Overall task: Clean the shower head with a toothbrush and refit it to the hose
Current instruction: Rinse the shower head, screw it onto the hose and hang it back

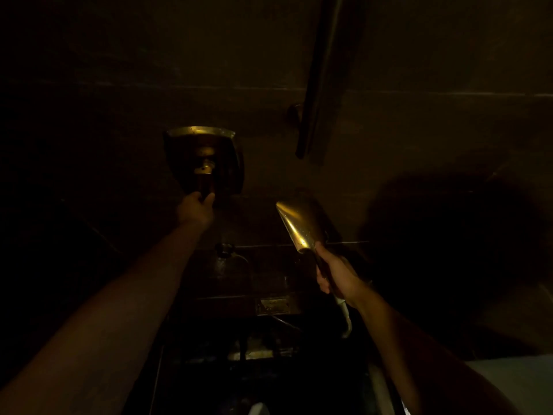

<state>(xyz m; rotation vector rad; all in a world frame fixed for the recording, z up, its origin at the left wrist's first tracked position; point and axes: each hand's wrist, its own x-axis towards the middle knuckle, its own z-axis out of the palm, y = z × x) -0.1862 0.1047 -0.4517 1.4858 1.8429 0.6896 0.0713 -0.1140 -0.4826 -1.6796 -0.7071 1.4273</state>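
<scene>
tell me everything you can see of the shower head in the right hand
The shower head looks like shiny metal, gold-tinted in the dim light, speckled with droplets. Its broad head tapers to a dark handle, tilted up and leftward. The right hand grips the handle; a pale hose hangs below the hand.

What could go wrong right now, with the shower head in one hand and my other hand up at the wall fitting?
The shower head looks wet with droplets, and only the right hand holds it, so it might slip. The left hand grips the bottom of the chrome wall fitting; if that is a tap, water may spray. The dim light hides detail.
</scene>
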